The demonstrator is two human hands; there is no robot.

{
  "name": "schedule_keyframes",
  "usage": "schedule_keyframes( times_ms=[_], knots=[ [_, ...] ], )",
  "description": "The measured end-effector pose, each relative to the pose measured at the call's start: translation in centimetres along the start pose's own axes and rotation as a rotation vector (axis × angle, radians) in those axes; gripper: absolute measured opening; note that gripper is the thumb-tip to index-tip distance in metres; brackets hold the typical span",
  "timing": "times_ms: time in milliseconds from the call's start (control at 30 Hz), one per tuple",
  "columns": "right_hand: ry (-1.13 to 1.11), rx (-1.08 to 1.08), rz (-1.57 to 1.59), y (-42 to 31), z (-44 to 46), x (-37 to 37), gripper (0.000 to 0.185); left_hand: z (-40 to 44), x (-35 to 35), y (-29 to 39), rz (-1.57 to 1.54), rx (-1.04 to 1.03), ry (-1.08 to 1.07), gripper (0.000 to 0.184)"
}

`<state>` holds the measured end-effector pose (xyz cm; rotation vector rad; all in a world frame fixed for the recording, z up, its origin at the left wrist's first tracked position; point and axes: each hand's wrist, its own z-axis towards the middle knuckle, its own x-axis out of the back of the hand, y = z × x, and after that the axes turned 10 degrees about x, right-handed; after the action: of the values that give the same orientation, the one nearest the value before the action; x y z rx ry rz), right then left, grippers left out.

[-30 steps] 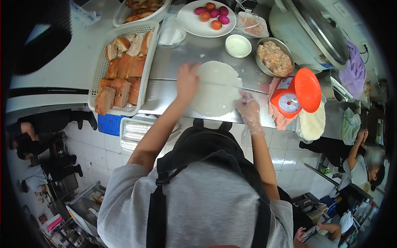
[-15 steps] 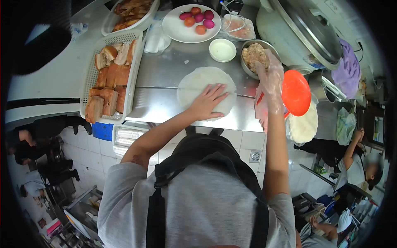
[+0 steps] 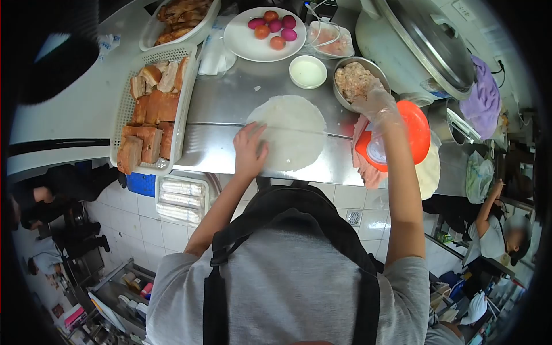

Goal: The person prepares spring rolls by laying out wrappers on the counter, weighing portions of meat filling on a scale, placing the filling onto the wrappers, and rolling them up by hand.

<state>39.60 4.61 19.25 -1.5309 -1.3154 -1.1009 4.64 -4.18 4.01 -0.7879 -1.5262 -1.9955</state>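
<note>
A thin, round, pale dough sheet (image 3: 293,135) lies flat on the steel table in front of me. At its left edge my left hand (image 3: 250,150) is open, fingers apart, fingertips touching or just over the rim. My right hand (image 3: 376,109), in a clear plastic glove, is at the near rim of a metal bowl (image 3: 338,98). Minced meat filling (image 3: 353,79) fills that bowl. The glove and the hand's angle hide whether the right fingers hold any filling. Under the right wrist are a red-orange plastic container (image 3: 414,129) and a pink cloth (image 3: 363,164).
A white basket (image 3: 187,109) of roasted meat slabs stands left. Behind are a plate (image 3: 244,46) of eggs, a small white bowl (image 3: 308,72) and a large lidded pot (image 3: 385,43). More pale dough (image 3: 428,172) lies right. Other people are at both sides.
My left hand has moved left, from lying flat on the dough sheet to its left edge. My right hand has drawn slightly nearer at the bowl, and the forearm has swung right.
</note>
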Motion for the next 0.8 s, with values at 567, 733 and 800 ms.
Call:
schedule_keyframes(
  times_ms=[567, 733, 800],
  knots=[
    [0.432, -0.150, 0.151, 1.4, 1.7, -5.8, 0.054, -0.5, 1.2, 0.0, -0.148, -0.001, 0.037, 0.049],
    [0.477, -0.203, 0.295, 1.0, 1.4, -5.1, 0.039, -1.9, 2.5, -1.2, -0.154, 0.014, 0.040, 0.048],
    [0.592, -0.128, 0.343, 0.5, 0.8, -5.1, 0.037, -2.3, 3.1, -2.0, -0.161, 0.022, 0.041, 0.048]
  ],
)
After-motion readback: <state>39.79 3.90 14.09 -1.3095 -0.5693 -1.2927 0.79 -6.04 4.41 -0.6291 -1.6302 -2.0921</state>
